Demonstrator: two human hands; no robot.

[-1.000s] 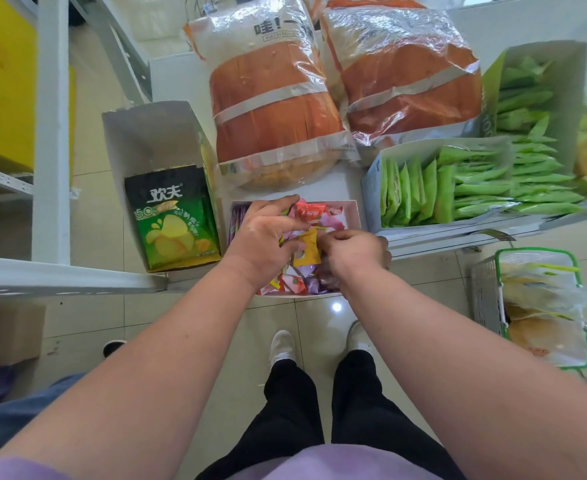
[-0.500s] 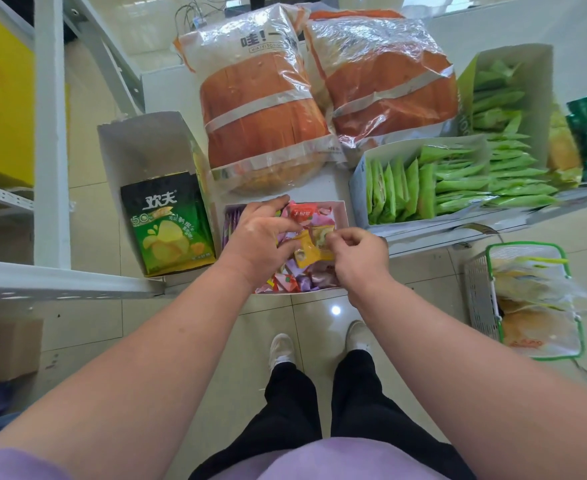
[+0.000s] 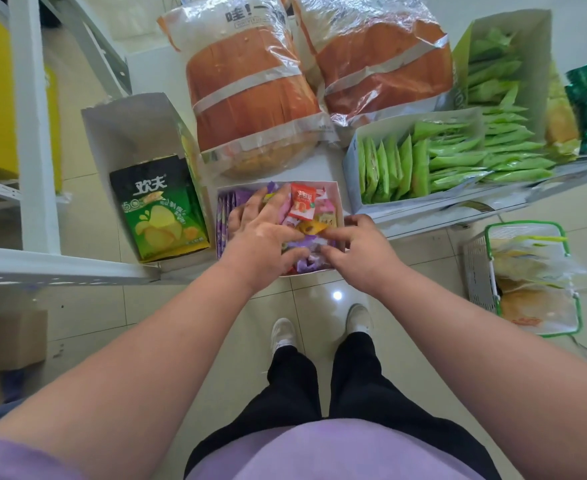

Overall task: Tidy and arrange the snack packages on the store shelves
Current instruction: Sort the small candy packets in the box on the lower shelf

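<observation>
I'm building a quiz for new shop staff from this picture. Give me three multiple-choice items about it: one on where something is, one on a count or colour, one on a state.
1. Where does the chip bag stand?
A. in the open carton left of the candy box
B. in the floor basket
C. on top of the bread bags

2. How many big orange bread bags lie at the back of the shelf?
A. one
B. two
C. four

3. What is the right hand doing?
A. hanging idle
B. pinching a yellow packet over the candy box
C. lifting the floor basket

Answers:
1 A: the chip bag sits inside the carton beside the candy box.
2 B: one bread bag lies next to another.
3 B: its fingers pinch the yellow packet, with the left hand close by.
</observation>
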